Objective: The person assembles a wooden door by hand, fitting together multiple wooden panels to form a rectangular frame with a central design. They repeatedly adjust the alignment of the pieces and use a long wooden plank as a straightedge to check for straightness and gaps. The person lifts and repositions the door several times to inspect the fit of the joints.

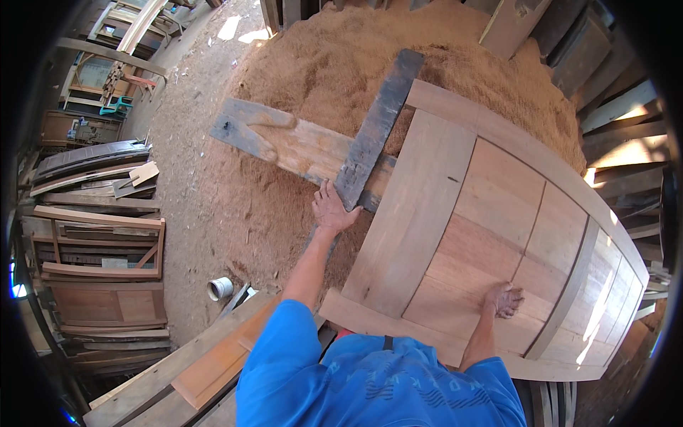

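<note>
A large wooden panelled door (427,213) lies on the right, its frame surrounding several inset panels. My right hand (504,300) rests on one of those panels, fingers stretched out and holding nothing. A dark, weathered board (380,121) lies slantwise beyond the door's left end, crossing over a wider worn plank (292,139). At the near end of the dark board is my left hand (334,208), thumb and fingers spread against its edge. The wide plank is dusted with sawdust, and its right end passes toward the door.
A big sawdust heap (327,43) rises behind the boards. Planks lean along the right wall. Stacked door frames (103,242) line the left side. A white cylindrical container (220,288) stands on the floor near an orange-brown wooden piece (220,359).
</note>
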Tool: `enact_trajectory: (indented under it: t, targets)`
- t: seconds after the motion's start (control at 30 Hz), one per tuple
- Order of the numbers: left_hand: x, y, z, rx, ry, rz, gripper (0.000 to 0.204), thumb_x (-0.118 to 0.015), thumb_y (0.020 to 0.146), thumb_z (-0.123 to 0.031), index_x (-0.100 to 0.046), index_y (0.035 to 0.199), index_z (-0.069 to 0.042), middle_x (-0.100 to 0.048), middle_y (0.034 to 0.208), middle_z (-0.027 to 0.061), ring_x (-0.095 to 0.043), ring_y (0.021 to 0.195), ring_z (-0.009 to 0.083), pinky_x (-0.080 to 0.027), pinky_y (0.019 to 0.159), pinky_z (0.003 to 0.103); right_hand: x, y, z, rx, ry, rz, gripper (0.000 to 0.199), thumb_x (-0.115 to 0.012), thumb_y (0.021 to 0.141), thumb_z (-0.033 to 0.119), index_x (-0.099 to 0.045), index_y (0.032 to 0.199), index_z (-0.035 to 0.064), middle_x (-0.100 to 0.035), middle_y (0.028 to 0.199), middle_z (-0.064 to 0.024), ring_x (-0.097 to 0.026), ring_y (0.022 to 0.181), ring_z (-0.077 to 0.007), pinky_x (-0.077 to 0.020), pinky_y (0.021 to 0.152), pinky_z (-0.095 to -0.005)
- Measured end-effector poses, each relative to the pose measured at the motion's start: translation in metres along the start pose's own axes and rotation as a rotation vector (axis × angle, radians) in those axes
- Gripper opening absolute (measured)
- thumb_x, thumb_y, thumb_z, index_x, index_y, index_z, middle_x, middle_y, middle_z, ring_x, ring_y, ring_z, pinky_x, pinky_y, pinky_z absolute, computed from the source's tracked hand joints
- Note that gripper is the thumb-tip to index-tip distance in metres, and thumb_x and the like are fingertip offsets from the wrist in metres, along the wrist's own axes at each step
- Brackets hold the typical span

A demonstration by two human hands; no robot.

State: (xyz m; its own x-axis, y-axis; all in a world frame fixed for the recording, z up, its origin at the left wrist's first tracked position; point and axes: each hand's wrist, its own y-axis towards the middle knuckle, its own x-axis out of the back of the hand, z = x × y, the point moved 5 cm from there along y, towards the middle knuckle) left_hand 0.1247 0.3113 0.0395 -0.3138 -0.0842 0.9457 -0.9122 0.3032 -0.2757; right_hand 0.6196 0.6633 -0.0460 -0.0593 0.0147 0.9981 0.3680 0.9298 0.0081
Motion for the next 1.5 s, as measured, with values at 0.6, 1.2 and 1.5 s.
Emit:
enact_trajectory:
  t: [0.6, 1.2, 1.5]
  targets:
    - [-0.009, 0.003, 0.013, -0.051, -0.071, 0.023, 0.110, -0.072, 0.075, -0.053, -0.013, 0.148, 0.005, -0.022, 0.152, 0.0276, -0.029, 0.136, 0.0464, -0.028, 0.110, 0.056, 0.007, -0.003, 0.006, 0.010, -0.004, -0.005, 0.064, -0.037, 0.097, 0.053, -0.028, 0.153, 0.0225, -0.022, 0.159, -0.0121, -0.027, 0.138, -0.0449, -0.0273, 0.106, -0.0593]
    - [-0.144, -0.486, 0.415, 1.111, -0.702, 0.039, 0.065, -0.035, 0.097, -0.047, -0.063, 0.116, 0.008, -0.061, 0.118, 0.0336, -0.056, 0.117, 0.0469, -0.041, 0.102, 0.050, 0.018, -0.019, 0.011, 0.447, -0.218, 0.391, 0.075, -0.050, 0.089, 0.055, -0.032, 0.148, 0.0125, -0.027, 0.155, -0.0191, -0.036, 0.136, -0.0426, -0.0303, 0.108, -0.0597]
    - [-0.224, -0.536, 0.240, 0.554, -0.892, 0.511, 0.038, -0.055, 0.091, -0.030, -0.069, 0.101, 0.004, -0.071, 0.098, 0.0209, -0.067, 0.097, 0.0356, -0.051, 0.081, 0.043, 0.113, -0.261, 0.026, 1.190, -0.065, 0.407, 0.070, -0.055, 0.091, 0.038, -0.037, 0.144, -0.0031, -0.026, 0.154, -0.0248, -0.031, 0.139, -0.0422, -0.0265, 0.114, -0.0513]
